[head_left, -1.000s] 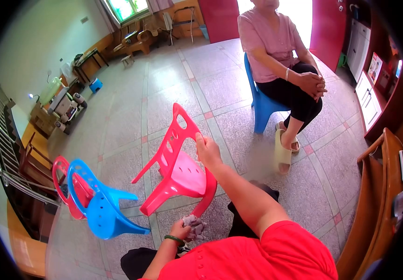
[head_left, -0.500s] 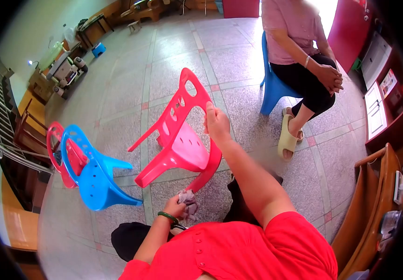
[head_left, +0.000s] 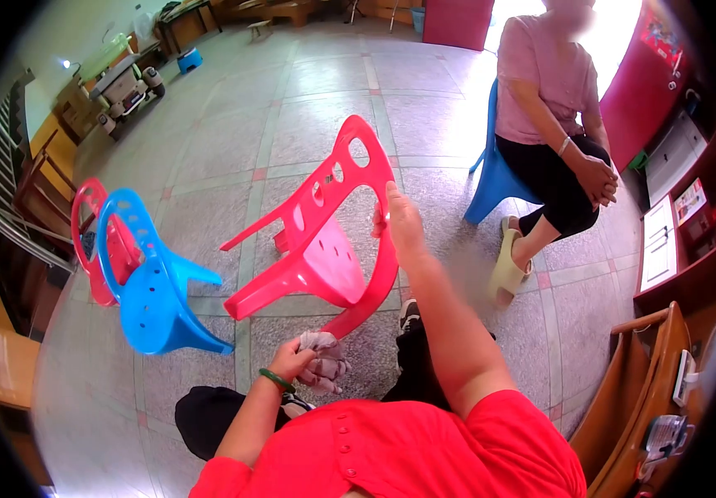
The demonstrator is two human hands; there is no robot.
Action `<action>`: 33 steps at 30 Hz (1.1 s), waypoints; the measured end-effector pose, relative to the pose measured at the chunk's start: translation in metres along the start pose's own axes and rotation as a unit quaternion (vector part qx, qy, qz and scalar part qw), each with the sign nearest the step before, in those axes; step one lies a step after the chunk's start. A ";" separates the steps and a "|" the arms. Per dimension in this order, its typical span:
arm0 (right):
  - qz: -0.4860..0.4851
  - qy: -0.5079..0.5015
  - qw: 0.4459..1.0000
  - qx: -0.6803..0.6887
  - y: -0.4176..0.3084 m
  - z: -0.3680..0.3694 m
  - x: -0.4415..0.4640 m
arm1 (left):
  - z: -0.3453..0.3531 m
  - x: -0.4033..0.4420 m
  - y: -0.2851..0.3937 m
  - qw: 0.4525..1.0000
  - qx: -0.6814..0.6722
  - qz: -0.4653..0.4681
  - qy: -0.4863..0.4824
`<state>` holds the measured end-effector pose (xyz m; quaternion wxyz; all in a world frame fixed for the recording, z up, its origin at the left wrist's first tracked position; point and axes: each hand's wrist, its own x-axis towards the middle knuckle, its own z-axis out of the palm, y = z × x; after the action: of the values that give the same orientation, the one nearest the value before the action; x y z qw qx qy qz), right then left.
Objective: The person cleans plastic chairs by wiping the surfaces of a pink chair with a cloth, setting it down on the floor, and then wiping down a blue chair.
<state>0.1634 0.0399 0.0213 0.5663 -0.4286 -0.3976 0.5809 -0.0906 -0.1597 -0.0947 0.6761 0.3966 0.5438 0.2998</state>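
Observation:
A red plastic chair [head_left: 333,257] stands tilted in front of me. My right hand [head_left: 399,220] is at the right edge of its backrest, with fingers around the rim. Closed on a crumpled greyish cloth [head_left: 323,362], my left hand [head_left: 291,360] is just below the chair's lowest red leg. A green bangle circles the left wrist. Left of the red chair stand a blue chair [head_left: 154,303] and, behind it, another red chair [head_left: 117,249].
A person [head_left: 549,108] sits on a blue chair [head_left: 499,178] at the upper right, hands clasped. A wooden rack [head_left: 636,390] is at the lower right. Stair railings [head_left: 21,232] run along the left. A wheeled machine [head_left: 125,83] stands at the upper left.
The view has shifted. The tilted red chair has turned a little, and my right hand has moved down along its backrest edge, fingers loosening somewhat. My left hand still holds the cloth.

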 end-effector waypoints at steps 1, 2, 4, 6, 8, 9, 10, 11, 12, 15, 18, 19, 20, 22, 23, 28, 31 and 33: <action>0.000 -0.001 1.000 0.000 0.000 0.001 0.000 | -0.002 0.003 -0.002 1.000 0.014 -0.018 0.004; 0.013 -0.023 1.000 0.014 -0.001 0.003 0.000 | -0.003 0.004 -0.004 1.000 0.014 -0.018 0.004; 0.025 -0.041 0.998 0.029 0.001 0.003 -0.001 | -0.002 0.004 0.004 0.999 -0.043 0.013 0.012; 0.035 -0.071 0.996 0.044 0.008 0.009 -0.001 | -0.001 0.006 0.008 0.996 -0.088 0.031 0.015; 0.022 -0.076 0.996 0.037 0.004 0.014 -0.008 | -0.002 0.007 0.012 0.990 -0.132 0.048 0.017; 0.020 -0.077 0.996 0.030 0.004 0.016 -0.009 | -0.003 0.006 0.014 0.989 -0.144 0.044 0.013; 0.019 -0.078 0.996 0.023 0.003 0.018 -0.011 | -0.003 0.005 0.018 0.987 -0.156 0.039 0.009; 0.026 -0.070 0.997 0.018 0.002 0.020 -0.012 | -0.001 0.004 0.021 0.988 -0.152 0.039 0.005; 0.024 -0.066 0.997 0.019 0.003 0.021 -0.011 | 0.005 0.000 0.027 0.986 -0.155 0.056 -0.005; 0.018 -0.061 0.998 0.027 0.009 0.018 -0.009 | 0.005 0.000 0.025 0.989 -0.139 0.054 -0.020; 0.007 -0.073 0.997 0.019 0.011 0.018 -0.008 | -0.001 -0.001 0.017 0.992 -0.107 0.060 -0.032; 0.007 -0.072 0.997 0.024 0.015 0.018 -0.008 | 0.001 0.000 0.018 0.991 -0.112 0.067 -0.028; 0.004 -0.072 0.997 0.028 0.017 0.018 -0.007 | 0.002 0.003 0.020 0.990 -0.116 0.077 -0.023; 0.003 -0.076 0.996 0.045 0.010 0.022 -0.002 | -0.001 0.006 0.022 0.990 -0.120 0.071 -0.017; 0.025 -0.080 0.994 0.069 0.012 0.022 -0.005 | -0.003 0.006 0.021 0.991 -0.118 0.066 -0.004; 0.090 -0.088 0.981 0.145 0.001 0.027 -0.015 | 0.000 0.004 0.026 0.992 -0.119 0.014 0.027; 0.088 -0.094 0.981 0.148 0.003 0.029 -0.015 | 0.001 0.002 0.024 0.991 -0.119 0.056 0.031; 0.089 -0.105 0.978 0.156 0.009 0.031 -0.013 | 0.002 -0.001 0.031 0.991 -0.108 0.025 0.078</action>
<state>0.1307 0.0267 0.0229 0.5274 -0.3052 -0.3192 0.7259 -0.0881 -0.1453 -0.0669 0.6625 0.3104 0.5492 0.4039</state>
